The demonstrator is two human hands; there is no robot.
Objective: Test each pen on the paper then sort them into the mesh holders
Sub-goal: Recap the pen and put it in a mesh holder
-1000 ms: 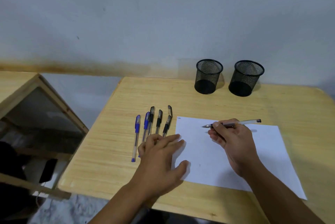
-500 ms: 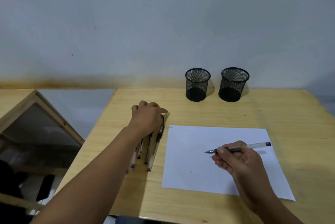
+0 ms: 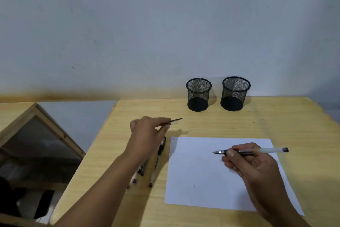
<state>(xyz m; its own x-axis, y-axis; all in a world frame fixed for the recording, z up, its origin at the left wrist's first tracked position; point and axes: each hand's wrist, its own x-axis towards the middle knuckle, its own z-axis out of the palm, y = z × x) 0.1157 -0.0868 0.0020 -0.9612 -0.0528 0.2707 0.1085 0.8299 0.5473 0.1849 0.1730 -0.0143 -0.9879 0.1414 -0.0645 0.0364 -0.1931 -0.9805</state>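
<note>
Right hand [image 3: 252, 164] is gripping an uncapped pen [image 3: 250, 151], tip hovering just above the paper [image 3: 206, 177], which is lying on the surface [image 3: 276, 122]. Left hand [image 3: 147, 133] is pinching what looks like the cap [image 3: 174, 121], lifted left of the sheet, above the spare pens [image 3: 158, 155]. Two holders [image 3: 198, 94] are standing at the far edge, apparently holding nothing. Step in hand: testing this pen. Next move likely calls for lowering the tip to scribble, then recapping and choosing a holder
</note>
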